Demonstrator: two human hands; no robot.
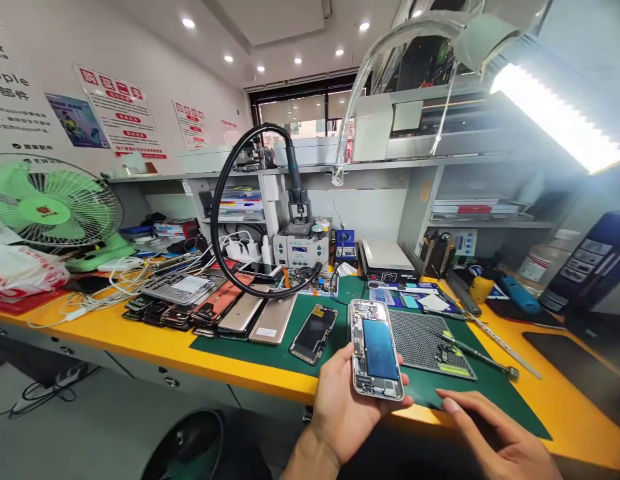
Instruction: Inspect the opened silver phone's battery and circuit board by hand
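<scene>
My left hand [346,403] is closed around an opened smartphone [381,350], its inside facing up. A large blue-black battery fills the phone's middle, with circuit parts along the left side and at both ends. My right hand [500,433] is near the front edge of the green work mat [420,387]. Its fingers reach out toward the phone without touching it, thumb tip close to the index finger, and I see nothing between them. A detached phone screen [314,333] lies on the mat left of the held phone.
Right of the phone lie a perforated grey pad [420,343] and a screwdriver [483,357]. Stacked phones and panels [235,313] stand to the left. Behind are a hot-air station [300,252] with a looping black hose [217,220]. A lit lamp [555,113] hangs at upper right.
</scene>
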